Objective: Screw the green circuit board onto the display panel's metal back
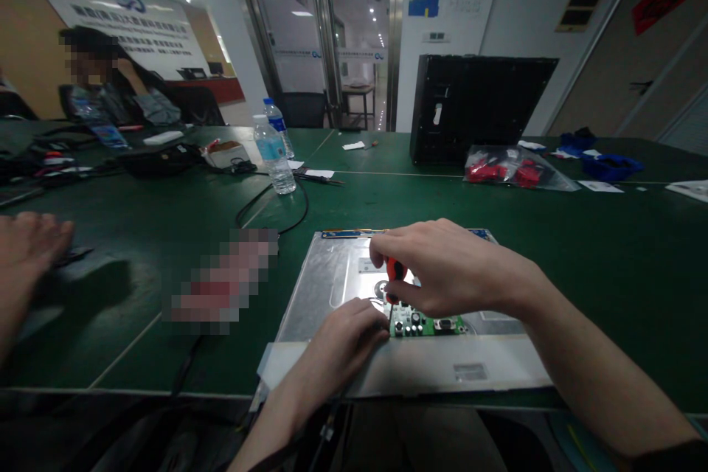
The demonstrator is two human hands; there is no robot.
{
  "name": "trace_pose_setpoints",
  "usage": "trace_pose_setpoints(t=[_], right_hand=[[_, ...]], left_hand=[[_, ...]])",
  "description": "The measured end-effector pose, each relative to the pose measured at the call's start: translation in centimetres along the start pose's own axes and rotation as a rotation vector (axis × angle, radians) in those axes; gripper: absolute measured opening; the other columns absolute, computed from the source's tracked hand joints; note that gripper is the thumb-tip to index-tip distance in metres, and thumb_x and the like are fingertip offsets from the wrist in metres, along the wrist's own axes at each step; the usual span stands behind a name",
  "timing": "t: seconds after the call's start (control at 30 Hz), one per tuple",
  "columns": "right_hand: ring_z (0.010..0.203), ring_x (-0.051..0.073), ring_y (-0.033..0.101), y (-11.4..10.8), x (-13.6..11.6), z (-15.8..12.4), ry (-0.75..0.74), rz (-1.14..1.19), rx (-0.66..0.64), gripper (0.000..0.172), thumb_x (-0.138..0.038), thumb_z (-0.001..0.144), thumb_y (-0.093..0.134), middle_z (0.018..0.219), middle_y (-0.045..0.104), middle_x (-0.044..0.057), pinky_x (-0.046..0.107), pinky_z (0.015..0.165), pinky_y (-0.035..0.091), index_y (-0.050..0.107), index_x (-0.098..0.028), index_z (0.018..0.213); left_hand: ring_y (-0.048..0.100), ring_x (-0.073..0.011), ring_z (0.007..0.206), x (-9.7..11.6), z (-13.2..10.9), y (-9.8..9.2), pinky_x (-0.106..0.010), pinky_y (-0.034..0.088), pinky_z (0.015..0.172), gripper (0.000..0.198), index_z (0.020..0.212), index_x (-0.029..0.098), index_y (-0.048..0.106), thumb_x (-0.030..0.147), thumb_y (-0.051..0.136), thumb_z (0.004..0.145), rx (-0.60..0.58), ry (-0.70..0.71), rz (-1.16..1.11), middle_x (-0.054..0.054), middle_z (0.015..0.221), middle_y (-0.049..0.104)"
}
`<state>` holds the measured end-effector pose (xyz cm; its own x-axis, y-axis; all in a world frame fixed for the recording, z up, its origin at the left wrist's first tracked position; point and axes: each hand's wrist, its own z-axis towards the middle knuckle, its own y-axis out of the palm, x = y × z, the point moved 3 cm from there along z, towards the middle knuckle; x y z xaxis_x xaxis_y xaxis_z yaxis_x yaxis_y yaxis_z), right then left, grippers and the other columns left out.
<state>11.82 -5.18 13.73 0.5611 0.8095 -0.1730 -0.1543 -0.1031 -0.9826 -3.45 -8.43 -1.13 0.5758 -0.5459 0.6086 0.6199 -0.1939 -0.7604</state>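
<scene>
My right hand point(442, 265) is closed around the red-orange handle of a screwdriver point(396, 270), its thin shaft pointing down at the left part of a green circuit board point(423, 326). Beside the shaft's lower end, my left hand point(351, 332) has its fingers curled together at the board's left edge; whatever they pinch is hidden. The board is on the back of a flat silvery display panel point(310, 287), which lies on the table near its front edge. A pale strip point(403, 369) runs along the panel's near side.
Another person's hand point(33, 243) is at the far left of the green table point(354, 199). Water bottles point(275, 155), a soldering iron point(318, 178), a black monitor casing point(481, 110) and a plastic bag with red items point(514, 169) stand or lie beyond the panel.
</scene>
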Motion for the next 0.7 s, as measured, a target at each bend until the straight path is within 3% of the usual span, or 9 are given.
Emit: trace_pose_setpoints(t=[0.23, 0.43, 0.6, 0.7], right_hand=[[0.072, 0.016, 0.060, 0.11, 0.01, 0.10, 0.020, -0.032, 0.006, 0.013, -0.023, 0.085, 0.062, 0.086, 0.071, 0.002, 0.026, 0.055, 0.025, 0.060, -0.020, 0.097], [0.066, 0.017, 0.060, 0.05, -0.01, 0.29, 0.063, -0.116, 0.028, 0.025, -0.043, 0.086, 0.066, 0.076, 0.069, 0.002, 0.026, 0.053, 0.023, 0.062, -0.020, 0.096], [0.075, 0.019, 0.064, -0.06, -0.02, -0.10, -0.020, -0.018, -0.002, 0.028, -0.045, 0.087, 0.064, 0.086, 0.072, 0.003, 0.026, 0.055, 0.028, 0.062, -0.020, 0.099], [0.072, 0.018, 0.063, -0.02, 0.07, -0.11, 0.002, -0.042, 0.007, 0.029, -0.046, 0.087, 0.064, 0.083, 0.072, 0.003, 0.026, 0.054, 0.027, 0.063, -0.019, 0.098]], left_hand=[[0.059, -0.0183, 0.087, 0.31, 0.05, -0.22, -0.027, 0.042, 0.074, 0.012, 0.087, 0.019, 0.061, 0.012, 0.053, 0.092, 0.014, 0.016, 0.003, -0.003, 0.089, 0.064], [0.059, -0.0181, 0.087, 0.12, -0.03, -0.08, -0.026, 0.042, 0.073, 0.011, 0.087, 0.020, 0.061, 0.012, 0.054, 0.091, 0.014, 0.012, -0.007, -0.002, 0.090, 0.065], [0.060, -0.0183, 0.088, -0.36, -0.16, 0.23, -0.027, 0.042, 0.074, 0.012, 0.090, 0.020, 0.063, 0.011, 0.054, 0.091, 0.032, 0.028, -0.016, -0.003, 0.094, 0.066], [0.060, -0.0183, 0.087, -0.32, -0.10, 0.19, -0.027, 0.042, 0.074, 0.012, 0.090, 0.020, 0.063, 0.012, 0.054, 0.091, 0.028, 0.018, -0.019, -0.003, 0.093, 0.066]])
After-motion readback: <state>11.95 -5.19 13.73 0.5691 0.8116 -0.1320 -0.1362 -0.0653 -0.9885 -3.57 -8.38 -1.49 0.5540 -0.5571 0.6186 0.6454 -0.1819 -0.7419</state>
